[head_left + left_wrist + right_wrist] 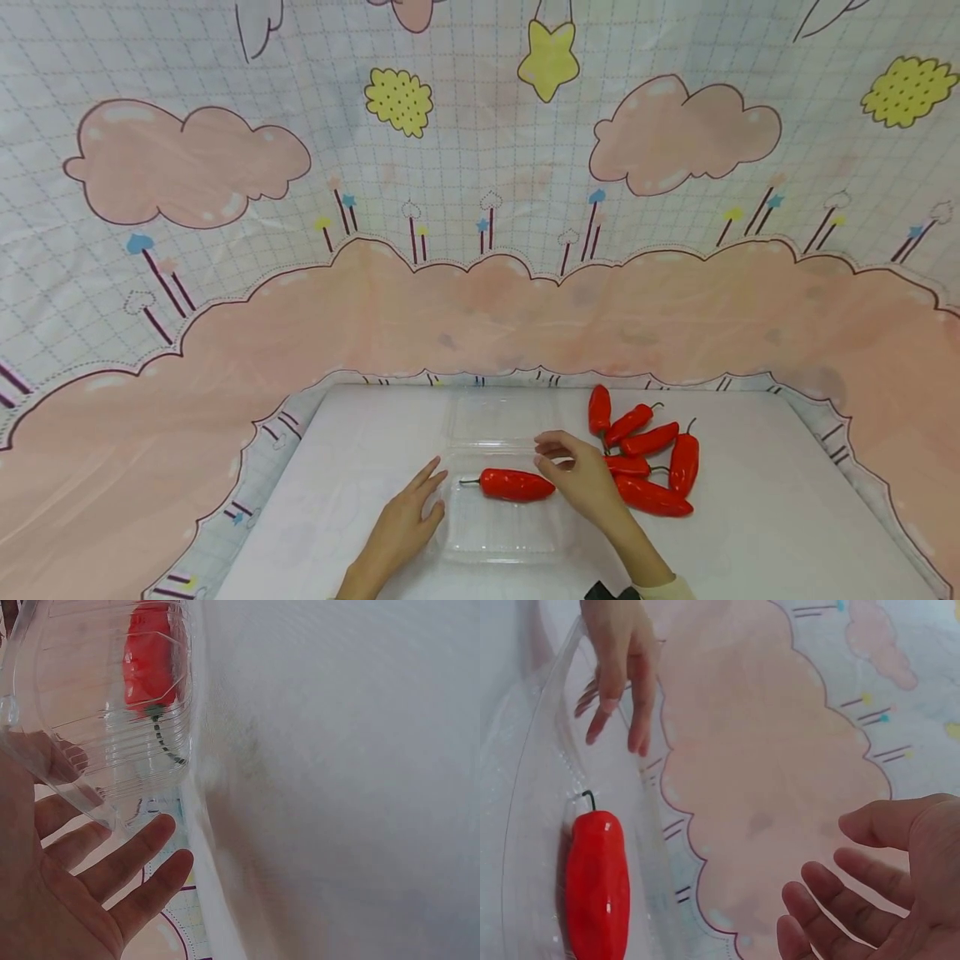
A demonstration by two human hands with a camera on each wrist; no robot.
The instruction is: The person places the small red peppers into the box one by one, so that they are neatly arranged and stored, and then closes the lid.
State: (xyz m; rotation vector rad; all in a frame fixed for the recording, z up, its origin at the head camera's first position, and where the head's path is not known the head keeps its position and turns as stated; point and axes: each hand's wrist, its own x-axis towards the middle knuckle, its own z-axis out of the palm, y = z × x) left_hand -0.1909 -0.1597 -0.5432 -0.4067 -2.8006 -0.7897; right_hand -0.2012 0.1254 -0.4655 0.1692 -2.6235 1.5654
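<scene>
A clear plastic clamshell box [502, 537] lies unfolded on the white table, its lid [504, 417] on the far side. One red pepper [517, 485] with a thin green stem rests in the near half, stem toward the left. At the box's left edge is my left hand [403, 523], fingers spread and gripping nothing; in the left wrist view the thumb side shows by the clear wall [97, 761]. My right hand [588, 482] hovers by the right edge, near the pepper's tip, with fingers relaxed and nothing held, as the right wrist view also shows.
Several more red peppers [651, 494] lie in a loose group on the table [772, 500], just right of my right hand. Behind the table hangs a patterned cloth [480, 325] with pink clouds, which also runs down both sides.
</scene>
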